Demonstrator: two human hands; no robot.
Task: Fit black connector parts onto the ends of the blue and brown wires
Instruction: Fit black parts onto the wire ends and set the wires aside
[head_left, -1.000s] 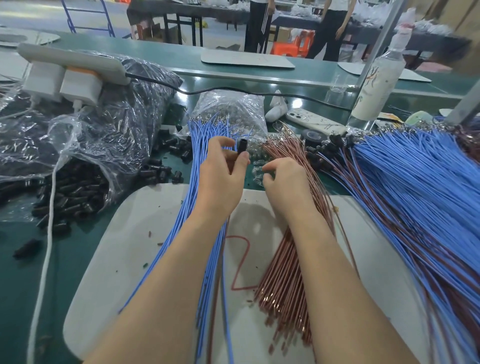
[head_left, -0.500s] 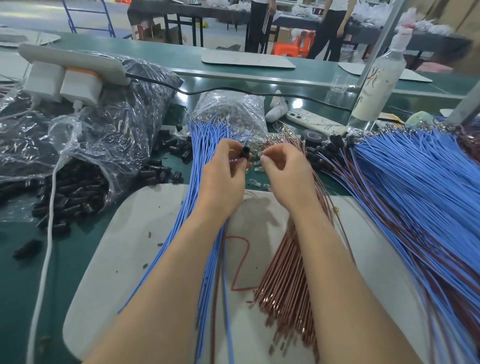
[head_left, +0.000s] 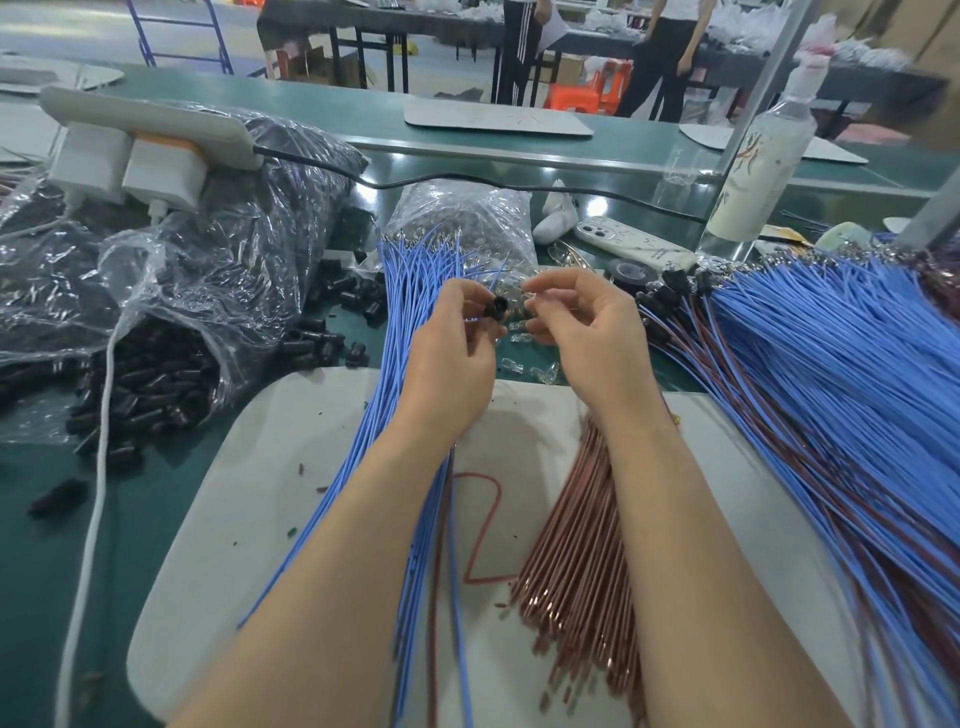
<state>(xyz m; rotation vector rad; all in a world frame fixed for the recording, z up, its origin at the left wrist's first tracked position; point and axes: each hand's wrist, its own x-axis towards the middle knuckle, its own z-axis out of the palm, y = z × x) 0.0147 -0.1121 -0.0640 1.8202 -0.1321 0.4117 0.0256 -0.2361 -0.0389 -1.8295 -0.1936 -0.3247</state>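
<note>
Two hands meet above the bench (head_left: 31, 571), a connector between them.

The left hand (head_left: 452, 358) pinches a black connector (head_left: 500, 307) at its fingertips, just beside the right hand (head_left: 587, 332). The right hand's fingers are curled, but I can't tell whether they hold a wire end. The blue wires (head_left: 410, 291) run lengthways under the left wrist. The brown wires (head_left: 587, 545) run under the right, so they're likely nearer the right hand.

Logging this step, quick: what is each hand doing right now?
Left hand: grip closed on a black connector.
Right hand: pinched, but whether it holds anything cannot be told.
</note>
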